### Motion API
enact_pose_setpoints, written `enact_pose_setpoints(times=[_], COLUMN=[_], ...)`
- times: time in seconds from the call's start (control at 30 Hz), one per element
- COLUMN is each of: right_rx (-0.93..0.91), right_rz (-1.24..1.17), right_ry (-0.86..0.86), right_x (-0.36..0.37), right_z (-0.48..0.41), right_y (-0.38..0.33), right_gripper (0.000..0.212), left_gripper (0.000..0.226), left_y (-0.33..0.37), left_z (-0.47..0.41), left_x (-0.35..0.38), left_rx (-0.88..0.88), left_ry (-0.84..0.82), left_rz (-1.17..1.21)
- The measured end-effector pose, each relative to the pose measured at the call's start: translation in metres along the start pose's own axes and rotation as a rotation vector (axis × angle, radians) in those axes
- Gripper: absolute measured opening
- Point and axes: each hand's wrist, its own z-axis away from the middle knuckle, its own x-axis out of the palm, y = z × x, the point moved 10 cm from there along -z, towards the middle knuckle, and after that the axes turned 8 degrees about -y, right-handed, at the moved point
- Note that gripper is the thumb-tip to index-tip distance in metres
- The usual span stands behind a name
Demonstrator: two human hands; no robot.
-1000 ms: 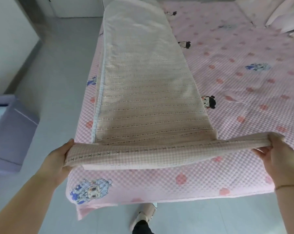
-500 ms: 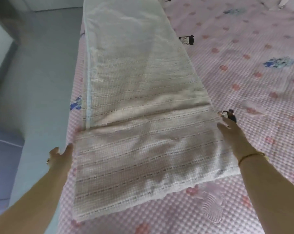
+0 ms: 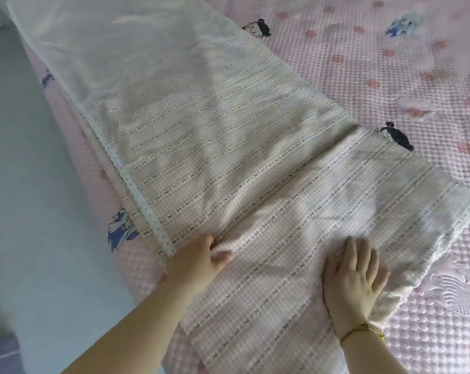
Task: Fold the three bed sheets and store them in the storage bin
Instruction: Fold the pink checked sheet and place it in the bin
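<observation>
A long beige-and-pink checked bed sheet [image 3: 215, 147] with a white dotted trim lies folded into a strip along the left side of the bed. Its near end is doubled over onto the strip, forming a thicker flap [image 3: 350, 201]. My left hand [image 3: 198, 261] rests on the fold line near the trim, thumb on the cloth, fingers tucked at the crease. My right hand [image 3: 354, 276] lies flat with spread fingers, pressing on the folded flap. The storage bin's purple corner [image 3: 0, 354] barely shows at the bottom left.
The bed carries a pink quilted cover [image 3: 390, 76] with red dots and cartoon figures, which stretches to the right. The grey floor [image 3: 26, 184] runs along the bed's left edge.
The near end, lifted by both hands a second ago, was laid over onto the strip. Both hands then moved inward onto the cloth; the right one now presses flat on the flap.
</observation>
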Motion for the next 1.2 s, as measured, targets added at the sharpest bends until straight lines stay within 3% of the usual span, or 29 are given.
enact_pose_setpoints(times=[0.1,0.2,0.27,0.37,0.47,0.53,0.6,0.7,0.77,0.83,0.93,1.03,1.13,1.2], right_rx=[-0.032,-0.242,-0.263,-0.09,0.12,0.165,0.088,-0.104,-0.101,-0.103,-0.125,-0.007,0.068,0.151], right_rz=[-0.071,0.093,0.263,0.339,0.226,0.13,0.092,0.042,0.006,0.033,0.084,0.132,0.178,0.159], right_ry=[0.01,-0.088,-0.098,0.015,-0.052,0.023,0.105,0.065,0.02,-0.016,0.025,0.027,0.083,0.025], right_x=[0.025,0.043,0.035,-0.011,-0.026,-0.02,0.004,0.044,0.046,0.042,0.033,0.018,-0.02,-0.034], right_z=[0.026,0.037,0.03,0.017,0.024,0.042,0.066,0.098,0.102,0.098,0.082,0.044,-0.006,-0.047], right_y=[-0.031,-0.063,-0.032,0.048,0.088,0.08,0.05,0.003,-0.004,0.004,0.021,0.045,0.058,0.067], right_gripper=[0.074,0.067,0.072,0.083,0.065,0.062,0.064,0.046,0.044,0.044,0.052,0.063,0.085,0.087], left_gripper=[0.051,0.041,0.041,0.041,0.042,0.046,0.047,0.044,0.048,0.049,0.056,0.06,0.066,0.066], left_y=[0.004,0.003,0.004,0.007,0.008,0.012,0.012,0.009,0.016,0.043,0.087,0.137,0.19,0.215], left_z=[-0.011,-0.018,-0.02,-0.018,-0.014,-0.011,-0.006,0.022,0.041,0.055,0.026,-0.025,-0.075,-0.106], left_x=[0.005,0.004,0.006,0.004,0.002,0.001,-0.002,-0.002,0.001,0.005,0.01,-0.003,-0.018,-0.026], left_rx=[0.046,0.05,0.059,0.071,0.066,0.059,0.024,-0.019,0.062,0.267,0.432,0.43,0.528,0.596], left_ry=[-0.008,-0.018,-0.019,0.018,0.039,0.055,0.109,0.248,0.355,0.417,0.326,0.238,0.241,0.209], left_rz=[-0.068,-0.052,-0.022,-0.031,-0.049,-0.096,-0.133,0.004,0.023,-0.044,-0.138,-0.199,-0.289,-0.364])
